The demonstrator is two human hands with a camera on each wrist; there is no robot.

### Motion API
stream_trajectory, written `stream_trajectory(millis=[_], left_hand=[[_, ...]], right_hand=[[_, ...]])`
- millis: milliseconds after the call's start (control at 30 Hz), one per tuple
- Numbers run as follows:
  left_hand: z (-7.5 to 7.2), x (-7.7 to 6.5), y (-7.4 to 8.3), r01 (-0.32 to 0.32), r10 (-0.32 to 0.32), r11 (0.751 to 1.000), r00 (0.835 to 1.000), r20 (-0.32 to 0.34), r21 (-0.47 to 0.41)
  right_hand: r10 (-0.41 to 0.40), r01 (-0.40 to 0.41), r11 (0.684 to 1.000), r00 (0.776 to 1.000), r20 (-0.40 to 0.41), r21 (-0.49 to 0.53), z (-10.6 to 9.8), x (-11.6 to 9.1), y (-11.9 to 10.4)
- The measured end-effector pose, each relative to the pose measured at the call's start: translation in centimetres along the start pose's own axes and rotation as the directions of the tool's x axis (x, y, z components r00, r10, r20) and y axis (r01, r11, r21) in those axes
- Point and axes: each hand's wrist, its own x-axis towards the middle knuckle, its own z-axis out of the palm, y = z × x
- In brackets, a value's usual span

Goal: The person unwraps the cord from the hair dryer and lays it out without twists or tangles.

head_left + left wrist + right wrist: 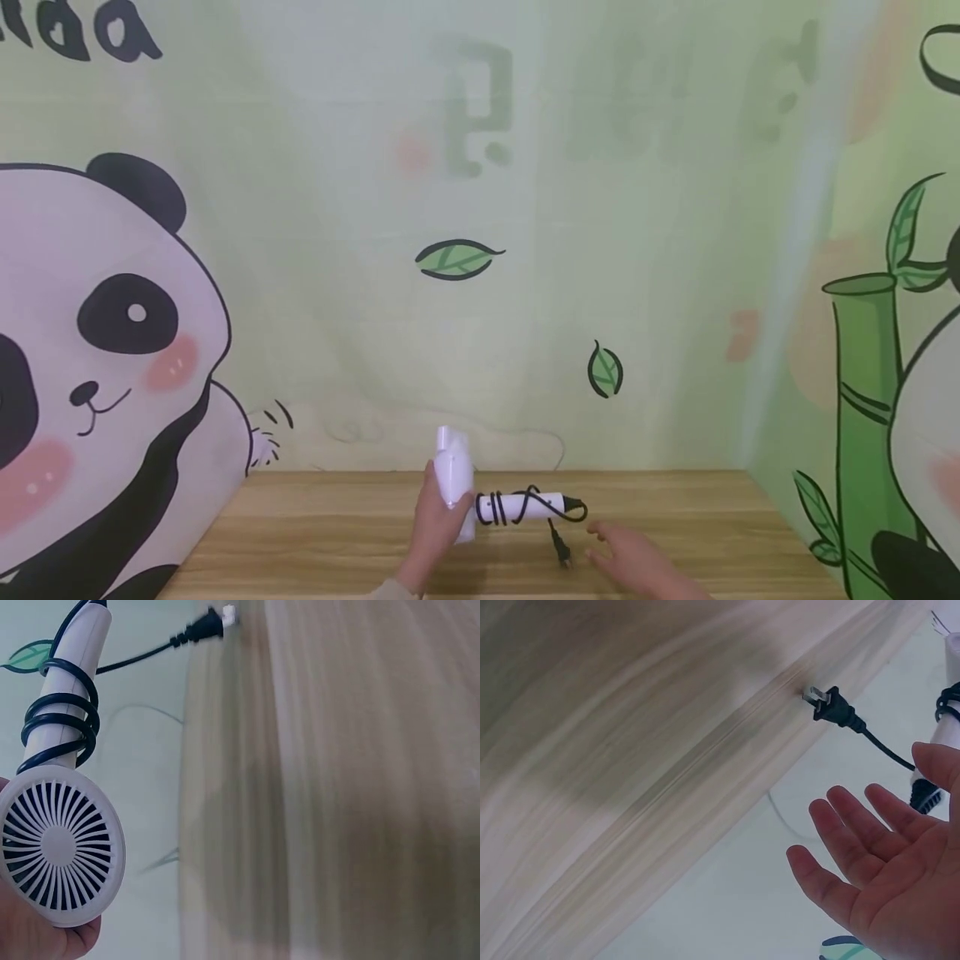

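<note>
A white hair dryer (454,477) is held up over the wooden table by my left hand (435,518), which grips it around the body. Its round slotted rear vent (58,846) faces the left wrist camera. The handle (528,506) points right in the head view, with a black cord (61,718) wound around it in loops. From the cord hangs a black two-prong plug (834,706). Near the plug and the handle's end, my right hand (633,557) is held with fingers spread and slightly bent, apart from both. In the right wrist view its palm shows bare.
The wooden table (315,533) ends at the back against a pale green wall cloth (337,333). Printed on the cloth are pandas, leaves and a bamboo stalk (866,400).
</note>
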Motion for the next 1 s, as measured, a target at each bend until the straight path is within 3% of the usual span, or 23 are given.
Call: stream_trajectory(millis=[200,600,867,1000], left_hand=[[-0.5,0.6,1.1,-0.015,0.015,1.000,1.000,0.011,-0.025],[-1.8,1.7,4.9,-0.095,0.095,0.995,0.994,-0.045,0.010],[-2.6,2.1,7.1,-0.095,0.095,0.995,0.994,-0.050,0.000],[-2.7,1.8,7.8,-0.084,0.083,0.996,0.996,-0.041,-0.024]], right_hand=[[0.079,-0.079,0.997,0.997,-0.019,0.011,-0.2,0.2,0.0],[0.127,-0.099,0.980,0.979,-0.157,0.172,-0.7,0.9,-0.1],[0.086,-0.002,0.945,0.967,-0.241,0.326,-1.2,2.8,-1.2],[0.114,0.008,0.924,0.948,-0.296,0.383,-1.1,3.9,-2.1]])
